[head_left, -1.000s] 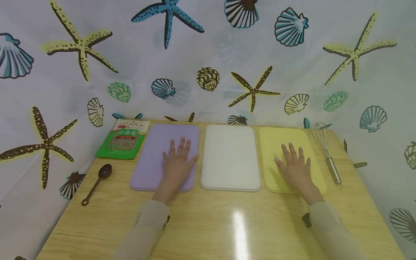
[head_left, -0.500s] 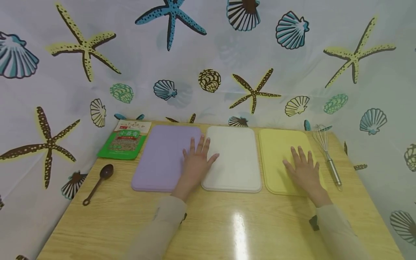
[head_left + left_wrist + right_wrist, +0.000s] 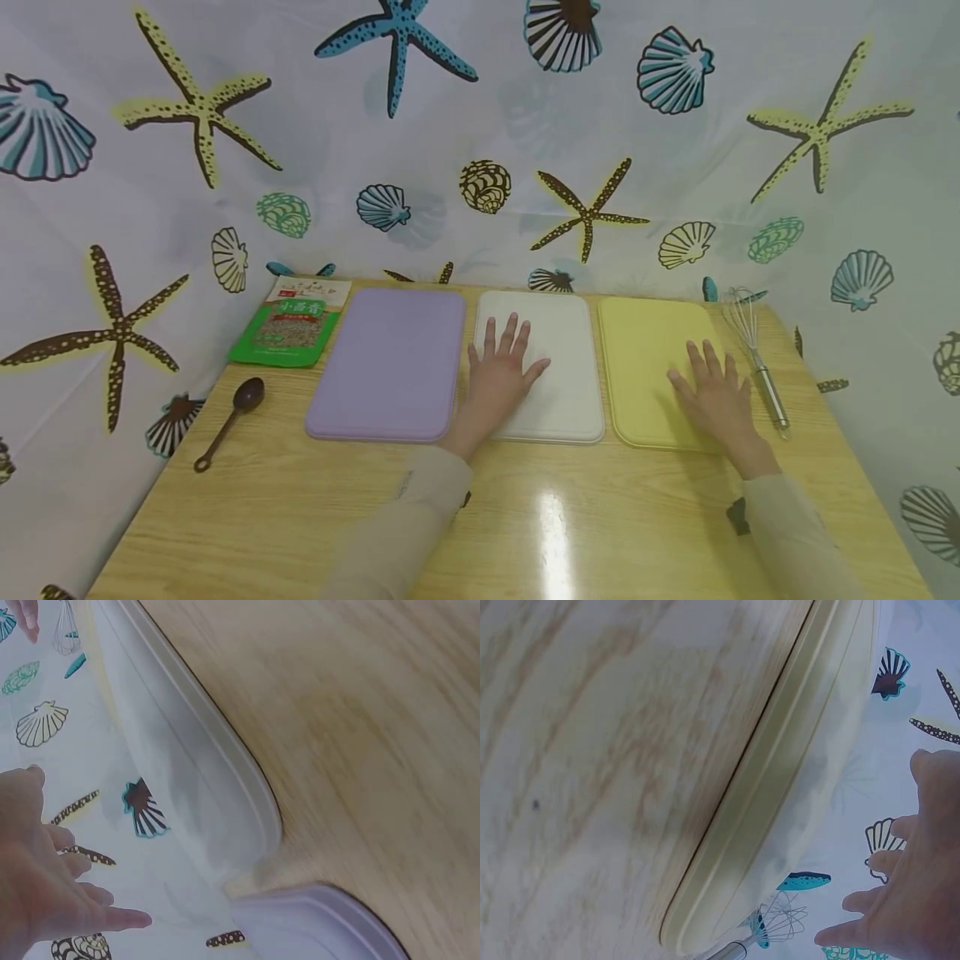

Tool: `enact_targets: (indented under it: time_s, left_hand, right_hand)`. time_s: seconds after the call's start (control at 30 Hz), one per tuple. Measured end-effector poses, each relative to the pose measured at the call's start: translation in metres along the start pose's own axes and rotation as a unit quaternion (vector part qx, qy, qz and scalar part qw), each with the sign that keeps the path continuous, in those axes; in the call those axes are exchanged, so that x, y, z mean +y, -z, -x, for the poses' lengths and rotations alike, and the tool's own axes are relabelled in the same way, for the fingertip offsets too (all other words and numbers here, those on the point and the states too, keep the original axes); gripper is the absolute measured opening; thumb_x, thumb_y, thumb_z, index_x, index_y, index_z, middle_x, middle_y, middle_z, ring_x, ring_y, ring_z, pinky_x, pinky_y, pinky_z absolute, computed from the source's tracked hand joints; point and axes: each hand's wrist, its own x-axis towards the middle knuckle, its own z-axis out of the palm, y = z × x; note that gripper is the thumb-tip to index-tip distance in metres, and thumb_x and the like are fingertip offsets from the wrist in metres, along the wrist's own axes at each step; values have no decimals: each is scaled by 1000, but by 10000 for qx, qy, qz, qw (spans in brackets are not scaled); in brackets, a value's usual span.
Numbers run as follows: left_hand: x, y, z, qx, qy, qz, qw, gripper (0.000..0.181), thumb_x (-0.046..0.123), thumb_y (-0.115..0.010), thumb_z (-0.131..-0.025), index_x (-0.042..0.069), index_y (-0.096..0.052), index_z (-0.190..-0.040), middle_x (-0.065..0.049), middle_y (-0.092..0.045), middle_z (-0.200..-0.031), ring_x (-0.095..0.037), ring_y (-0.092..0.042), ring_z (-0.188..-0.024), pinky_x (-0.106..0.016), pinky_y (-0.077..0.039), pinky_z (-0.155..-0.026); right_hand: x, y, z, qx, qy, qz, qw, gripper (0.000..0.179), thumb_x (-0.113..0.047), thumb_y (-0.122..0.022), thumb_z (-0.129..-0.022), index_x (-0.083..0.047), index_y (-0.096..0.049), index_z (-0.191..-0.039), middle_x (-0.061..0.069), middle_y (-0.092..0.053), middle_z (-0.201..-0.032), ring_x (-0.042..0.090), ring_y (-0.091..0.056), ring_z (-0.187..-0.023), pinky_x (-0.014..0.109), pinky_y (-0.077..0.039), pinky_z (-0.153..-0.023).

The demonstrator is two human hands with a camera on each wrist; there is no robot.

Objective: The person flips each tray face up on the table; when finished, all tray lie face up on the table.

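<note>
Three flat rectangular boards lie in a row: a purple one [image 3: 386, 367], a white one [image 3: 566, 392] and a yellow one [image 3: 645, 375]. Over the left part of the white board my left hand [image 3: 498, 375] is spread palm down, holding nothing. The left wrist view has its fingers [image 3: 112, 919] raised above the board's surface. My right hand [image 3: 718, 400] hovers over the right side of the yellow board, fingers spread and nothing in its grasp. In the right wrist view, a gap separates its fingers [image 3: 862, 900] from the board.
A green-and-white packet [image 3: 292, 325] lies at the back left, with a dark brown spoon [image 3: 238, 408] in front of it. Along the right side lies a metal whisk [image 3: 761, 375]. Behind the wooden table [image 3: 615, 517] hangs a shell-and-starfish-patterned cloth [image 3: 450, 242].
My left hand has travelled right, from above the purple board to above the white one. The right hand has shifted slightly right and toward the front. All the objects stay put.
</note>
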Motion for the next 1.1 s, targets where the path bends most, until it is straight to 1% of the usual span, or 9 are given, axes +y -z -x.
enact_targets:
  time_s: [0.07,0.2,0.33,0.5,0.63,0.8,0.93,1.1]
  left_hand:
    - [9,-3,-1,-9,-47,41,10000,72,58,-39,-98,15,-24,-154,-6,-15,-161,-36,-5,-146,-68,-22,-109]
    - [25,-11,-5,-11,-135,-53,9999,72,58,-37,-98,16,-24,-154,-6,-16,-160,-35,-6,-146,-66,-24,-109]
    - [41,-17,-8,-124,-248,-150,9995,72,60,-35,-98,17,-24,-154,-6,-16,-160,-35,-9,-146,-65,-25,-109]
    - [55,-23,-10,-308,-334,-221,9987,72,60,-34,-98,17,-22,-154,-7,-14,-161,-36,-11,-146,-64,-27,-109]
    - [66,-30,-11,-336,-422,-238,9983,71,58,-34,-98,17,-22,-155,-8,-13,-161,-37,-10,-146,-63,-28,-109]
    - [88,-35,-8,-379,-678,-44,9970,69,55,-36,-99,14,-25,-154,-12,-15,-160,-42,-14,-144,-62,-31,-107]
    - [106,-41,-7,-420,-890,-45,9951,68,52,-38,-100,11,-27,-153,-15,-18,-158,-43,-20,-142,-58,-36,-105]
    - [123,-56,-9,-549,-1031,-19,9932,71,54,-42,-97,11,-28,-152,-16,-21,-157,-43,-27,-139,-50,-41,-105]
  right_hand:
    - [3,2,1,16,2,14,10000,70,-50,-28,-103,-2,-12,-153,30,-6,-155,62,-3,-135,84,-6,-95]
    - [11,4,1,43,-28,-27,10000,71,-49,-28,-103,-3,-12,-153,31,-6,-155,62,-3,-135,84,-5,-95]
    - [16,5,3,-5,-118,9,9999,72,-51,-27,-103,-3,-11,-153,30,-6,-155,62,-3,-135,84,-5,-95]
    - [19,3,3,-24,-102,18,9999,71,-49,-28,-103,-1,-13,-152,31,-7,-155,62,-3,-135,84,-7,-95]
    - [22,2,3,60,-73,29,10000,70,-48,-28,-103,0,-13,-152,32,-7,-154,62,-5,-135,84,-9,-95]
    - [30,2,3,14,-155,47,9999,71,-48,-27,-103,1,-12,-152,33,-7,-154,64,-5,-133,84,-9,-95]
    - [35,1,3,-92,-281,-4,9996,71,-49,-26,-104,1,-11,-152,33,-5,-154,65,-4,-133,84,-8,-95]
    - [40,-4,-1,-206,-430,-198,9987,72,-50,-23,-103,-1,-8,-153,32,-1,-155,65,-1,-133,84,-5,-94]
